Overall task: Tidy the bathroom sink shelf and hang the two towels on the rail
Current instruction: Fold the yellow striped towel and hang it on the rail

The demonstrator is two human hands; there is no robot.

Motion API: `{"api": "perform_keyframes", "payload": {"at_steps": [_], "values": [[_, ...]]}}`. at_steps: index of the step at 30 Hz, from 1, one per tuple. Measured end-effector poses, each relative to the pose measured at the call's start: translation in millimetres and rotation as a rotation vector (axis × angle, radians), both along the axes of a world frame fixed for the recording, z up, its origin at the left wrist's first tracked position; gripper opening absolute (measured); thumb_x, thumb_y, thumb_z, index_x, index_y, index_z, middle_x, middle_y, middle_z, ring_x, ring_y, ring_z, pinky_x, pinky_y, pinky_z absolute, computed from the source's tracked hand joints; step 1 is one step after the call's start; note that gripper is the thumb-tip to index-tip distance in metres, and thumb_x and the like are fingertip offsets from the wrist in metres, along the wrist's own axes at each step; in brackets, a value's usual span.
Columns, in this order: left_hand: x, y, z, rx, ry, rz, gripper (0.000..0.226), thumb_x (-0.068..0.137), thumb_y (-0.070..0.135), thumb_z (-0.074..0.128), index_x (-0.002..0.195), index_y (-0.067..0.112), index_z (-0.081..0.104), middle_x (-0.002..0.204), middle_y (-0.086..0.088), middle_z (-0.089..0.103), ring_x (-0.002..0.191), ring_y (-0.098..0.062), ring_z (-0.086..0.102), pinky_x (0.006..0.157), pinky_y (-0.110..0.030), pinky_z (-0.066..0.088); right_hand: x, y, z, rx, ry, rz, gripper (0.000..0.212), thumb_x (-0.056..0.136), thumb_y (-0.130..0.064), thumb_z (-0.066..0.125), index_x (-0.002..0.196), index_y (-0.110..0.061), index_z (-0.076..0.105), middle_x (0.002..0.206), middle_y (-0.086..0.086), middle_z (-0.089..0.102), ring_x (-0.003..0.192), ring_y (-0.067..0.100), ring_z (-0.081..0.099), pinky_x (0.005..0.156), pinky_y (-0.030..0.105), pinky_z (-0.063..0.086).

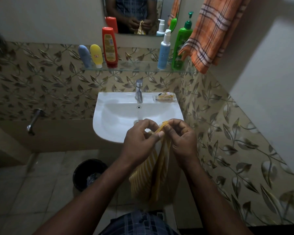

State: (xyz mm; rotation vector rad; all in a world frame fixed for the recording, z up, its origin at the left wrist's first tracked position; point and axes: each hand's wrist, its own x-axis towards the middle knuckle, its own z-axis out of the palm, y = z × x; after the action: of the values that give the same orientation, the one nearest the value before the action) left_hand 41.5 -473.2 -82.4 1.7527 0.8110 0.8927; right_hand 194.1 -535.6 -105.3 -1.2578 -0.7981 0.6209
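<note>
A yellow towel with white stripes (157, 173) hangs down in front of the sink, pinched at its top edge by my left hand (139, 141) and my right hand (180, 139), which sit close together. An orange checked towel (212, 34) hangs at the upper right; the rail it hangs from is out of sight. On the glass shelf (136, 67) stand a blue tube (84, 55), a yellow bottle (96, 55) and a red bottle (109, 47) on the left, and a white-and-blue pump bottle (163, 51) and a green pump bottle (181, 43) on the right.
A white sink (112, 116) with a chrome tap (139, 90) is below the shelf; a clear soap dish (163, 97) rests on its right rim. A black bin (88, 173) stands on the tiled floor at the left. A wall tap (34, 121) sticks out at the left. A mirror (134, 14) hangs above.
</note>
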Motion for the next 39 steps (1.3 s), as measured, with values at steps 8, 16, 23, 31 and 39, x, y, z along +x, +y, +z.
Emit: {"api": "perform_keyframes", "payload": {"at_steps": [8, 16, 23, 31, 39], "values": [[-18.9, 13.7, -27.3, 0.335, 0.561, -0.200, 0.029, 0.092, 0.051, 0.063, 0.093, 0.024, 0.074, 0.076, 0.010, 0.068, 0.071, -0.011, 0.061, 0.064, -0.032, 0.041, 38.4, 16.5, 5.0, 0.014, 0.137, -0.020, 0.012, 0.102, -0.006, 0.061, 0.106, -0.015, 0.068, 0.088, -0.006, 0.073, 0.089, 0.013, 0.066, 0.088, 0.030, 0.056], [-37.1, 26.8, -61.0, 0.252, 0.864, -0.181, 0.063, 0.082, 0.051, 0.034, 0.133, 0.030, 0.066, 0.119, -0.007, 0.076, 0.113, -0.032, 0.069, 0.090, -0.038, 0.054, 63.6, 31.3, 14.7, 0.049, 0.261, -0.056, 0.032, 0.082, -0.041, 0.086, 0.103, -0.019, 0.074, 0.084, 0.003, 0.069, 0.087, 0.024, 0.059, 0.090, 0.047, 0.049], [-72.7, 46.9, -85.8, 0.334, 1.051, -0.014, 0.041, 0.092, 0.046, 0.043, 0.122, 0.029, 0.065, 0.102, -0.004, 0.077, 0.105, -0.033, 0.068, 0.100, -0.041, 0.047, 81.4, 37.8, 4.9, -0.025, 0.056, -0.057, 0.023, 0.099, -0.016, 0.065, 0.116, -0.021, 0.079, 0.122, 0.015, 0.075, 0.113, 0.035, 0.068, 0.105, 0.056, 0.053], [-101.3, 94.4, -52.9, 0.807, 0.928, 0.250, 0.016, 0.083, 0.032, 0.067, 0.071, 0.022, 0.068, 0.074, 0.000, 0.068, 0.082, -0.031, 0.066, 0.091, -0.050, 0.040, 73.2, 39.3, -7.1, -0.099, 0.007, -0.265, 0.024, 0.104, -0.001, 0.057, 0.119, -0.010, 0.074, 0.109, 0.005, 0.076, 0.097, 0.011, 0.070, 0.082, 0.022, 0.058], [-114.1, 110.3, -22.8, 0.869, 0.957, 0.405, 0.030, 0.085, 0.045, 0.064, 0.077, 0.020, 0.077, 0.095, 0.003, 0.066, 0.104, -0.035, 0.049, 0.091, -0.050, 0.032, 58.2, 46.6, -15.6, -0.077, 0.001, -0.387, 0.022, 0.104, 0.002, 0.054, 0.114, -0.007, 0.071, 0.098, 0.003, 0.072, 0.081, -0.001, 0.068, 0.071, 0.014, 0.054]]}}
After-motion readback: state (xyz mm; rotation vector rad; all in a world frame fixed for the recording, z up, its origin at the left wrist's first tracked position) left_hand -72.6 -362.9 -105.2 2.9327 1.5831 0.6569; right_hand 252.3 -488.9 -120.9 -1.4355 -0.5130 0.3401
